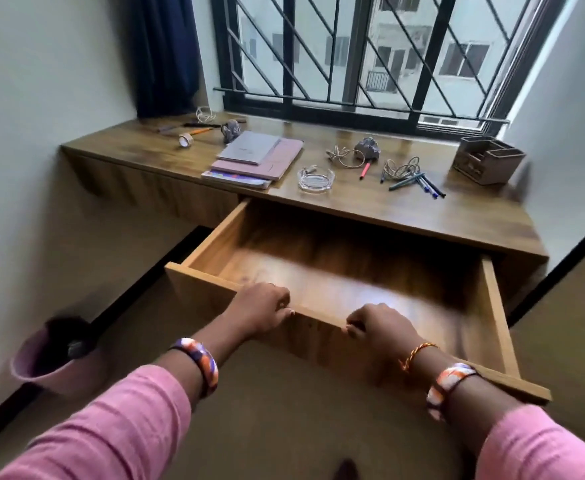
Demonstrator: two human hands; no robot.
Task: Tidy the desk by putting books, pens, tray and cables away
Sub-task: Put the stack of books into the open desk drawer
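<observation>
- The left hand (263, 308) is curled over the front edge of the drawer (319, 336), fingers closed on the board.
- The right hand (379, 325) grips the same edge just beside it, also closed on the wood.
- The drawer stands pulled out from under the desk (405, 209), and its inside looks bare, though the picture is blurred there.
- A stack of books (254, 161) lies left of the desk's middle: a grey one on top, a pink one under it, and a white one with a coloured edge at the bottom.
- A clear glass tray (315, 179) sits just right of the books, near the front edge of the desk.
- A bunch of pens (417, 184) lies further right, and a single red pen (365, 169) lies between them and the tray.
- One tangled cable (344, 154) rests beside a crumpled grey lump (367, 148); a second cable (400, 167) touches the pens.
- A brown desk organiser (488, 159) stands at the far right, under the window (370, 53).
- At the far left are a roll of tape (186, 139), an orange pen (199, 131), more pens behind it, another crumpled lump (231, 130) and a pale coil of wire (205, 114).
- A pink bin (46, 358) stands on the floor to the left.
- Both wrists carry patterned bangles, and both sleeves are pink.
</observation>
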